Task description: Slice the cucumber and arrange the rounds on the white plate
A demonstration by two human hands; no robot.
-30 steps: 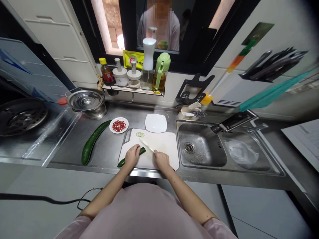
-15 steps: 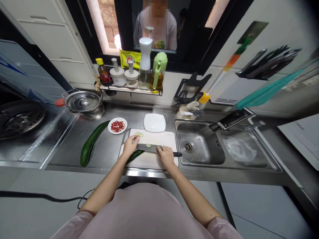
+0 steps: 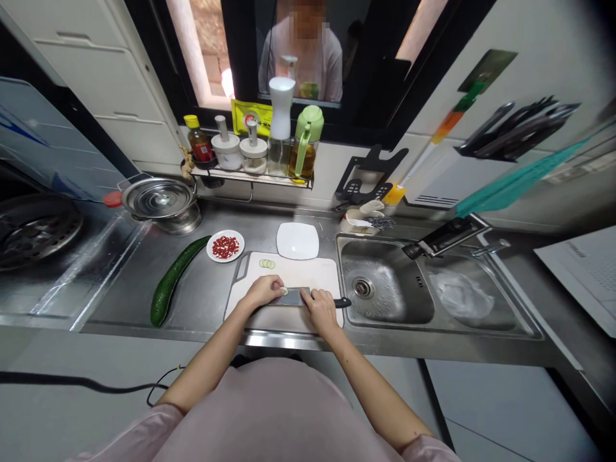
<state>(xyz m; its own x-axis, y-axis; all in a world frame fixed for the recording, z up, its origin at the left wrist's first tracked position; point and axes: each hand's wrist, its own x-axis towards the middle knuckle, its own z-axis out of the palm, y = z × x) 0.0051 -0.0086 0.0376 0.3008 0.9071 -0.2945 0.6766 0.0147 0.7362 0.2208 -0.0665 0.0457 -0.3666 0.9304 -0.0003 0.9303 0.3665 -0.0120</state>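
My right hand grips a kitchen knife near the base of its blade, with the black handle sticking out to the right. The blade lies across the white cutting board, pointing left. My left hand is closed at the blade's far end, its fingertips pinching a pale green cucumber slice against the blade. Several overlapping cucumber slices rest on the board's upper left. The cut cucumber piece is hidden, at least mostly, by my left hand and forearm.
A whole cucumber lies left of the board. Behind the board stand a plate of small red pieces and a white square plate. The steel sink adjoins on the right. A lidded pot stands back left.
My left hand has moved right and slightly toward me, from above the blade's tip to the slice on the blade. The knife stays in my right hand; the cucumber piece is now covered.
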